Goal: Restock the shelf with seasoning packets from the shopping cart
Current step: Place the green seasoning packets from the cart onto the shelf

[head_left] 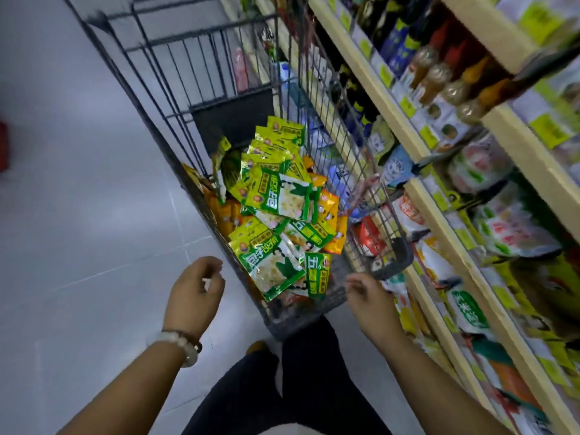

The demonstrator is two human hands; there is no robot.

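A dark wire shopping cart (163, 146) stands in the aisle beside the shelf (439, 215) on the right. It holds a heap of green and yellow seasoning packets (276, 196), with orange packets (329, 215) mixed in along the sides. My left hand (194, 293) hovers just left of the cart's near end with fingers loosely curled, holding nothing. Near the cart's right near corner, my right hand (370, 302) has relaxed, empty fingers and is close to the wire rim.
The shelf carries rows of sauce bottles (433, 73) at the far end and bagged goods (470, 309) on its nearer tiers, with yellow price tags on the edges. Grey tiled floor (78, 215) spreads to the left. My dark trouser legs are below the cart.
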